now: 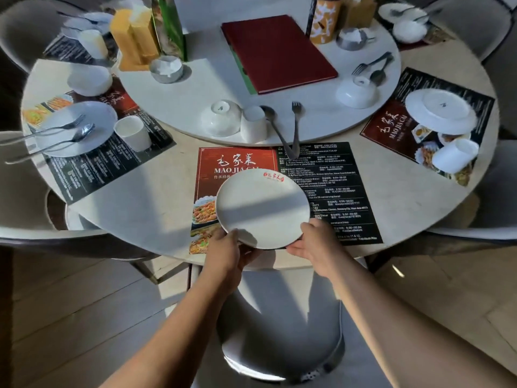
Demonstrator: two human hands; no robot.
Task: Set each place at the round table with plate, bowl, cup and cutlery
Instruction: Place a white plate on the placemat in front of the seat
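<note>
Head view: a round white plate (263, 208), plain but for a small red logo at its far rim and a shadow band across its middle, lies over the red-and-black placemat (330, 175) at the near edge of the surface (156, 208). The left grip (226, 247) and right grip (316, 245) each clasp its near rim.

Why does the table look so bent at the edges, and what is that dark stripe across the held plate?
Head view: the wide-angle lens bows the round table toward the frame edges; hard directional light casts a shadow band across the plate and the tabletop beside it; the far bowl looks soft and washed out to near-featureless white.
</note>
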